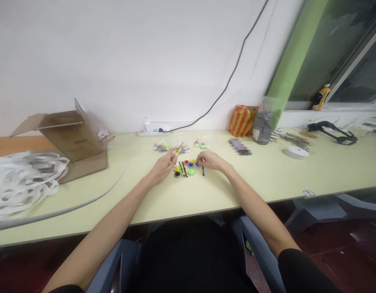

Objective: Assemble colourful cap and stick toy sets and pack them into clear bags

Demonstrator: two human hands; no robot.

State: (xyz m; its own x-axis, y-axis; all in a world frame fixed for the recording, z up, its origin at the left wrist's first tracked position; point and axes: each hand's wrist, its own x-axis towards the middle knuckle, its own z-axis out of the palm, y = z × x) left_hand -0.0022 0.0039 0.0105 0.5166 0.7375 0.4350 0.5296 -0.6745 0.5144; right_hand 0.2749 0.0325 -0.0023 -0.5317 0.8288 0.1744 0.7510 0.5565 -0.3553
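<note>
On the pale table, small round pieces with coloured centres and thin coloured sticks lie in a cluster. My left hand (166, 166) is at the cluster's left side with fingers bent together; what they hold, if anything, is too small to make out. A yellow piece (180, 150) shows just beyond its fingertips. My right hand (210, 159) reaches in from the right, its fingertips closed on a small blue disc (197, 165). Between the hands lie a green disc (191, 172), a red disc (186, 162) and several sticks (183, 169). A black disc (177, 174) sits nearest my left wrist.
Small clear bags of coloured parts (161, 146) lie behind the hands. An open cardboard box (68, 138) and heaped white strips (20, 183) stand left. To the right are a striped bag (241, 121), a dark container (261, 129) and a white roll (297, 152).
</note>
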